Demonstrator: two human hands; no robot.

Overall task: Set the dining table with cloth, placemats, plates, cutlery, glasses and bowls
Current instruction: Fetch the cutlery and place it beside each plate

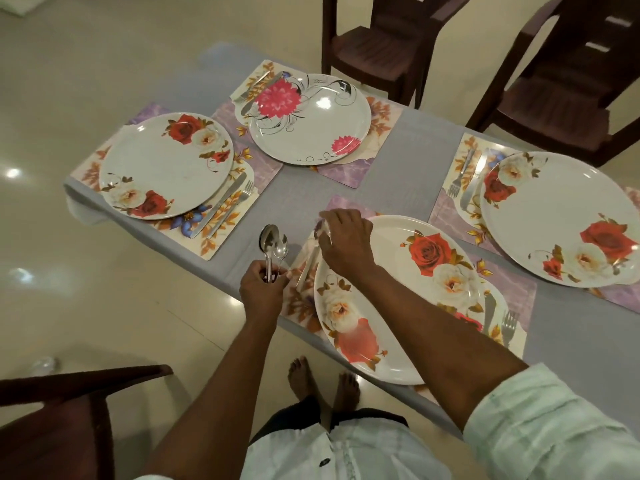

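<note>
Spoons, two shiny steel ones [273, 249], stand bunched in my left hand [263, 284], fingers curled round the handles, bowls up, ready for dealing out. My right hand [346, 242] reaches over the near rose-printed white plate [408, 299], fingertips pinching something blurred, I judge a spoon, setting it beside the steel knife [308, 268] on the floral placemat [298, 303]. Farther off on the grey cloth [415, 157], three plates already have cutlery.

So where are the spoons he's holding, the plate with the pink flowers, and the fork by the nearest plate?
spoons [274, 242]: head view, on the bowls above the left hand.
pink-flower plate [311, 129]: head view, on its bare white centre.
fork [509, 327]: head view, on the tines, right of the nearest plate.
</note>
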